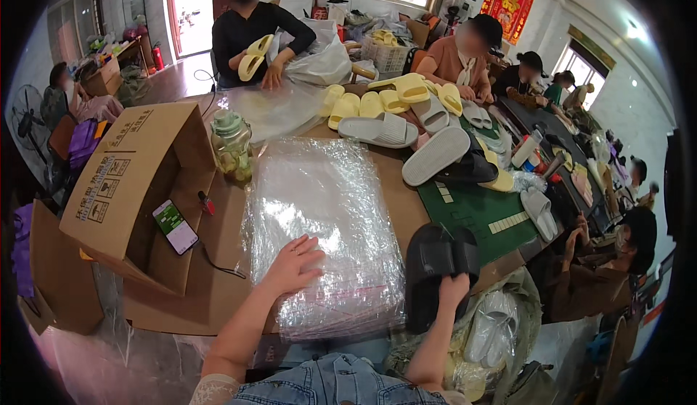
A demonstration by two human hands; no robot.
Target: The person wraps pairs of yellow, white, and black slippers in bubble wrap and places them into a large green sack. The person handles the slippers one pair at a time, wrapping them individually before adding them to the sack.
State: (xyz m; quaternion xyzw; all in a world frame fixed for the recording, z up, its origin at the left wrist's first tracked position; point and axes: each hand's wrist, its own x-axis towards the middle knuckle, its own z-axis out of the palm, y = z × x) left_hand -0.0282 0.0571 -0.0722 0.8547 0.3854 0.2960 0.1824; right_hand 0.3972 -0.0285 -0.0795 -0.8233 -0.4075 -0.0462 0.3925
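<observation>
My left hand (295, 267) lies with its fingers spread on a thick stack of clear plastic bags (319, 194) in the middle of the table. Just right of the stack, my right hand (455, 287) grips a pair of black slippers (431, 258) at their open end, its fingers partly hidden against the straps. A thin tag string seems to stick up from the slippers. Beyond them, on a green cutting mat (472, 220), strips of pale labels (508, 222) are laid out.
An open cardboard box (127, 187) stands at the left, a phone (175, 226) on its flap. Beside it is a glass jar (231, 147). Grey slippers (435, 156) and yellow slippers (406, 89) pile up at the back. A co-worker across the table holds yellow slippers (254, 58); bagged slippers (492, 329) lie low right.
</observation>
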